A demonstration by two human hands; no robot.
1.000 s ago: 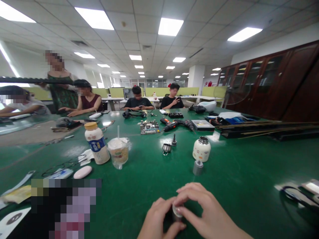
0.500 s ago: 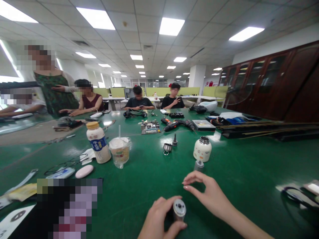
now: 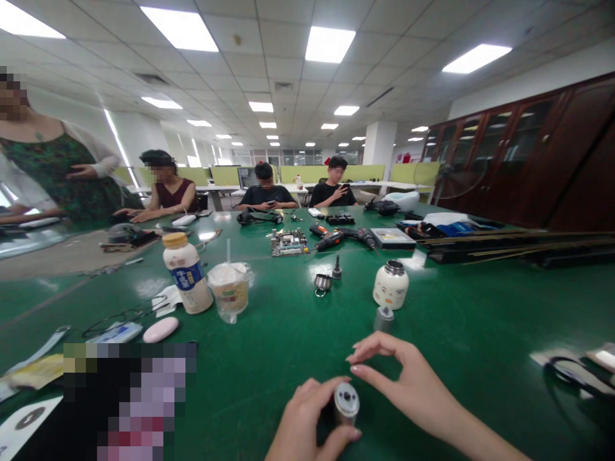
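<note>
My left hand (image 3: pixel 307 416) is wrapped round a small upright metal cylinder that looks like an electric motor (image 3: pixel 346 403), its round end face with dark holes turned up. To the right and slightly above it hovers my right hand (image 3: pixel 403 374), fingers curved. A narrow gap shows between its thumb and fingertips, and nothing is visible in it. Beyond that hand a second grey metal cylinder (image 3: pixel 384 319) stands before an open cream-coloured jar (image 3: pixel 391 288) with printed faces. Farther off are a small metal cup with a ring (image 3: pixel 322 284) and a dark stepped metal part (image 3: pixel 337 269).
A milk tea bottle (image 3: pixel 187 275) and a lidded cup with a straw (image 3: pixel 229 291) stand left on the green table (image 3: pixel 269 358). Farther back lie a circuit board (image 3: pixel 289 243), power drills (image 3: pixel 331 240) and a flat box (image 3: pixel 393 239). Several people sit or stand beyond.
My right hand has shifted slightly left, nearer the motor. My left hand keeps its grip. The standing person has moved left, and the view has tilted slightly.
</note>
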